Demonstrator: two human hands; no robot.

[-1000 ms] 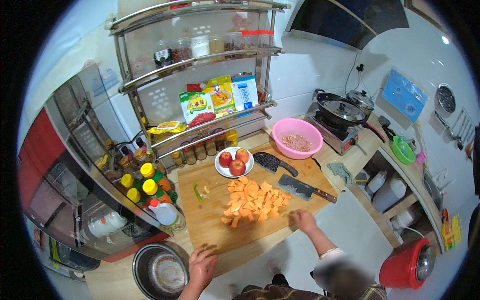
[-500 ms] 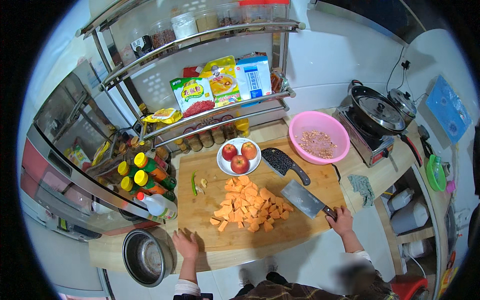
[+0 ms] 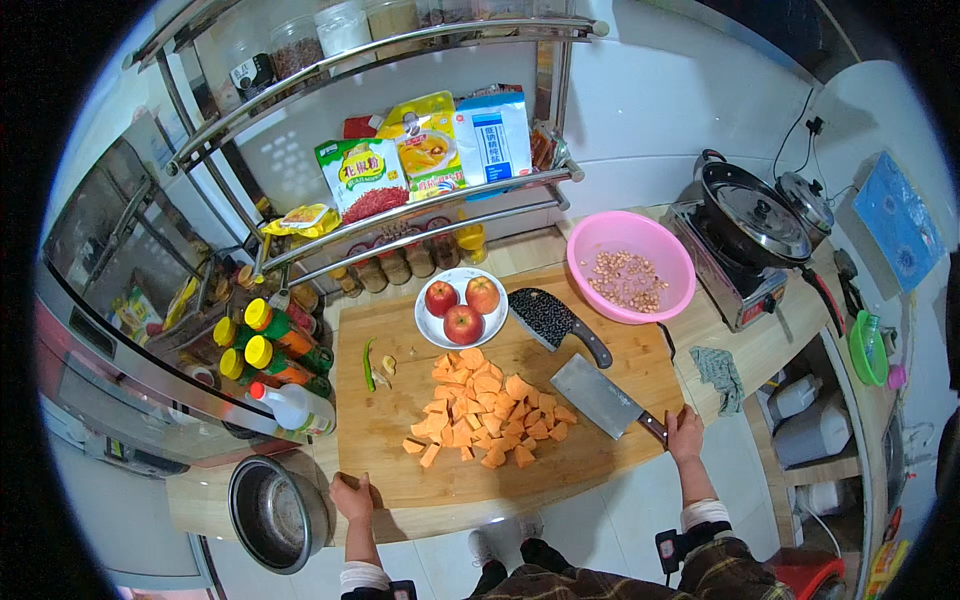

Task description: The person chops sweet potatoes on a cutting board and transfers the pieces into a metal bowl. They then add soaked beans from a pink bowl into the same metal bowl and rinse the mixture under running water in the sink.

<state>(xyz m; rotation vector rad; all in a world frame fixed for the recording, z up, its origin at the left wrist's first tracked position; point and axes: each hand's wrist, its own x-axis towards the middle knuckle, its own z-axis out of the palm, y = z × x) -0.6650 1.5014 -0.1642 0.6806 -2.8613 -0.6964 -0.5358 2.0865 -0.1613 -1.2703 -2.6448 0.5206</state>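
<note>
A large wooden cutting board [image 3: 420,480] lies on the counter. My left hand [image 3: 352,497] is closed at its front left edge, fingers curled. My right hand [image 3: 685,434] grips the right edge, close to the handle end of a cleaver [image 3: 600,396] lying on the board. Orange sweet potato chunks [image 3: 490,410] are heaped mid-board. Behind them, a white plate [image 3: 428,327] carries three red apples [image 3: 463,325]. A black speckled knife [image 3: 560,325] lies right of the plate. A green chili [image 3: 368,365] and small pale pieces [image 3: 385,368] lie on the left.
A pink basin [image 3: 680,285] with peanuts stands behind the board's right corner. Farther right are a gas stove [image 3: 735,290] with a black wok [image 3: 755,215] and a grey cloth [image 3: 717,378]. Bottles [image 3: 300,408] and a metal pot [image 3: 275,515] stand left. A shelf rail [image 3: 420,215] hangs behind.
My left hand has gone from spread fingers to curled ones at the board's edge. The right hand has shifted slightly away from the cleaver handle. The whole view has moved a little.
</note>
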